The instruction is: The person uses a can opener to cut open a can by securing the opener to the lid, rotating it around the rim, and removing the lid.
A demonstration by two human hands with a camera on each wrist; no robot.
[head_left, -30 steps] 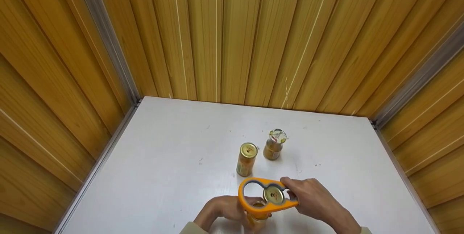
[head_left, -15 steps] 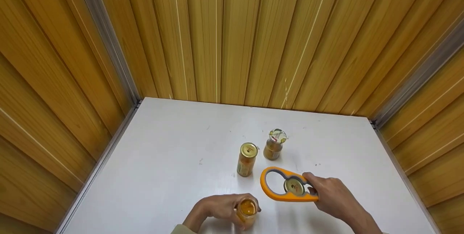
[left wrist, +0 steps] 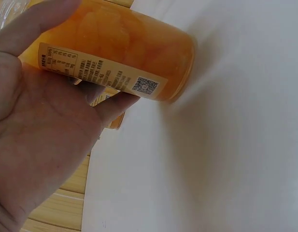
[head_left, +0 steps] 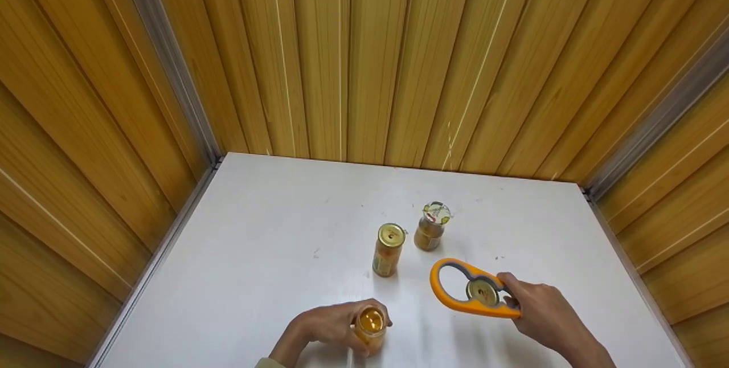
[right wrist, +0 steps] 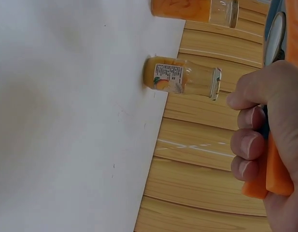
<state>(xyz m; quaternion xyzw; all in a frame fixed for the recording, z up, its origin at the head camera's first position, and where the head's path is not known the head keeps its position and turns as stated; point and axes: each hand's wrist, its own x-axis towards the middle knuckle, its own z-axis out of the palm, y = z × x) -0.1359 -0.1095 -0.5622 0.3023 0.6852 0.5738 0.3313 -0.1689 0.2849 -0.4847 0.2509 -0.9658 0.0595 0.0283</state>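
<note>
My left hand (head_left: pixel 330 325) holds a lidless glass jar of orange fruit (head_left: pixel 371 327), its open mouth facing up. The left wrist view shows the thumb and fingers around the jar (left wrist: pixel 124 38), which carries a printed label (left wrist: pixel 100 70). Whether its base touches the table I cannot tell. Off to the right, my right hand (head_left: pixel 544 311) grips the handles of an orange jar opener (head_left: pixel 464 304) above the table. A gold lid (head_left: pixel 482 293) sits between the opener's grey-lined jaws. Both orange handles (right wrist: pixel 279 174) show within the curled fingers in the right wrist view.
A tall jar with a gold lid (head_left: pixel 387 257) stands upright beyond the hands. Just behind it to the right is a shorter jar with a patterned lid (head_left: pixel 429 234). The white table (head_left: pixel 256 242) ends at wood-look panels (head_left: pixel 364 72) at the back and sides.
The opener, with the lid in it, has moved right and away from the jar, baring the jar's mouth. My left hand and the jar have shifted left. The standing jars have not moved.
</note>
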